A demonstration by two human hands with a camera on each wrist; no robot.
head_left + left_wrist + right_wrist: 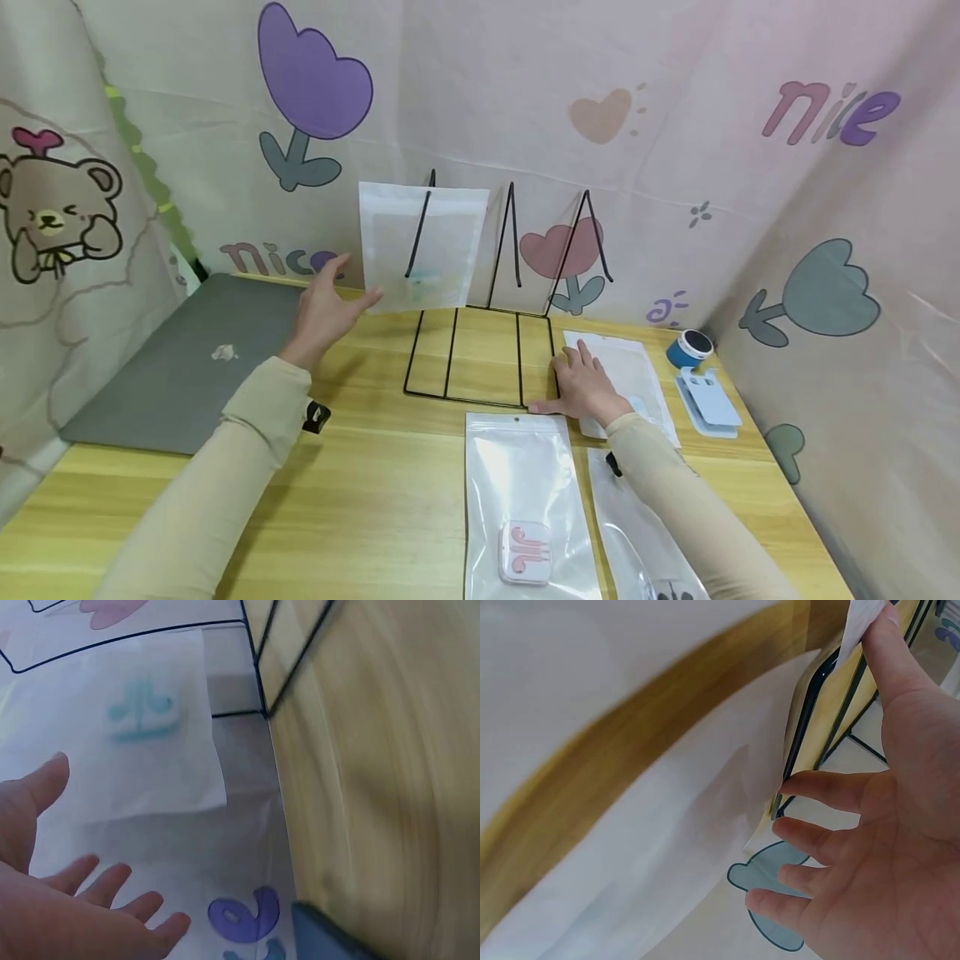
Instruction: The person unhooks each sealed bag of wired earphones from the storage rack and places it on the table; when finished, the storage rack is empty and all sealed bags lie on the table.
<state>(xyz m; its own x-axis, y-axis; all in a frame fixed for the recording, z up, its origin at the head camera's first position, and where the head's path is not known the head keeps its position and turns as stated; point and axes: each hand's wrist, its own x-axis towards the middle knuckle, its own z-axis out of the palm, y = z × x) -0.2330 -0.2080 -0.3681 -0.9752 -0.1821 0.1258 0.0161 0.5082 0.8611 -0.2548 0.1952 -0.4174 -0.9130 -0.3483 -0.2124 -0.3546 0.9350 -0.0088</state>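
A black wire rack point(483, 402) with several upright hooks stands at the back of the table. On its left hook hangs a white pouch point(457, 250); teal earphones point(142, 712) show blurred through it in the left wrist view. My left hand point(324, 310) is held just left of this pouch, fingers spread and holding nothing. At the rack's right front corner, my right hand point(585, 385) touches the base wire point(810, 705) with its fingers extended. Under and beside that hand lies another white pouch point(630, 371).
A clear-front pouch point(517, 467) with a pink earphone case point(525, 552) lies in front of the rack. Another pouch point(626, 508) is partly under my right forearm. A grey laptop point(202, 358) sits left; a blue speaker point(686, 352) and light-blue folding stand point(708, 404) sit right.
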